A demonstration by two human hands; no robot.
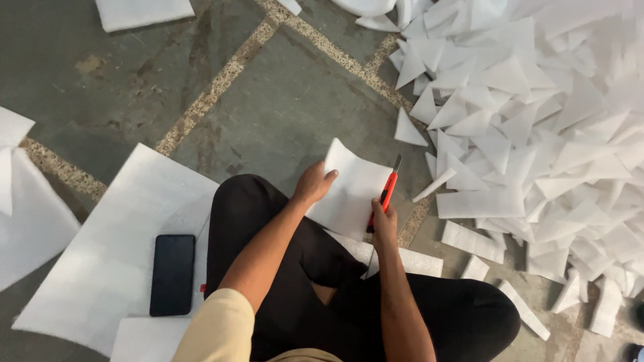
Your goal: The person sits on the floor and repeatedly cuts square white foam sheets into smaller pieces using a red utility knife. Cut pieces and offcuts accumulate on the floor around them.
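I sit cross-legged on a stone floor. My left hand (314, 184) grips the left edge of a white foam sheet piece (352, 191) held above my knee. My right hand (384, 221) is closed around an orange utility knife (386, 194), its blade pointing up along the sheet's right edge. A large heap of white foam triangles (530, 121) lies just to the right of the knife.
A black phone (172, 273) rests on a big white foam sheet (114, 248) at my left. More foam sheets lie at the far left (27, 214) and top left (142, 12). Cut foam strips (473, 241) are scattered by my right knee.
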